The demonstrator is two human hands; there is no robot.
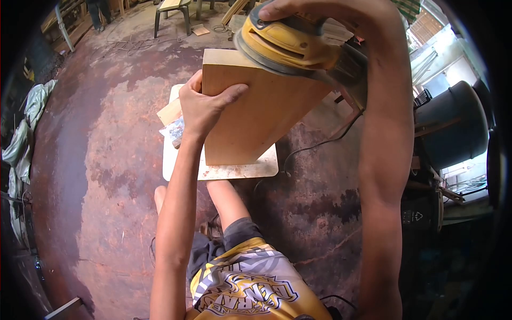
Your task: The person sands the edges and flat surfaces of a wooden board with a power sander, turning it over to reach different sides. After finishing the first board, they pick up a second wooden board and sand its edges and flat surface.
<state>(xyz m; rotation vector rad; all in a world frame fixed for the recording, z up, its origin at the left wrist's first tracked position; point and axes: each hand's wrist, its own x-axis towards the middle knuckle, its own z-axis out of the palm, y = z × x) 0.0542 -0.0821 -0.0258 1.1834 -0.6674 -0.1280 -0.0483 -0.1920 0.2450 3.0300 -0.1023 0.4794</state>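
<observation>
Sanding stage: left hand (205,109) grips the board (261,122), right hand (306,12) clasps the sander (285,45) on its top edge; the next pass probably needs firm bracing.

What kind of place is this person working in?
Most likely a woodworking shop. The right hand presses a yellow sander onto a wooden board that the left hand steadies, and wood scraps lie on the stained floor.

The plain wooden board (256,114) stands tilted on end, near the floor panel (234,172)'s near right corner. The yellow sander (285,45) lies pad-down on the board's top edge.
</observation>
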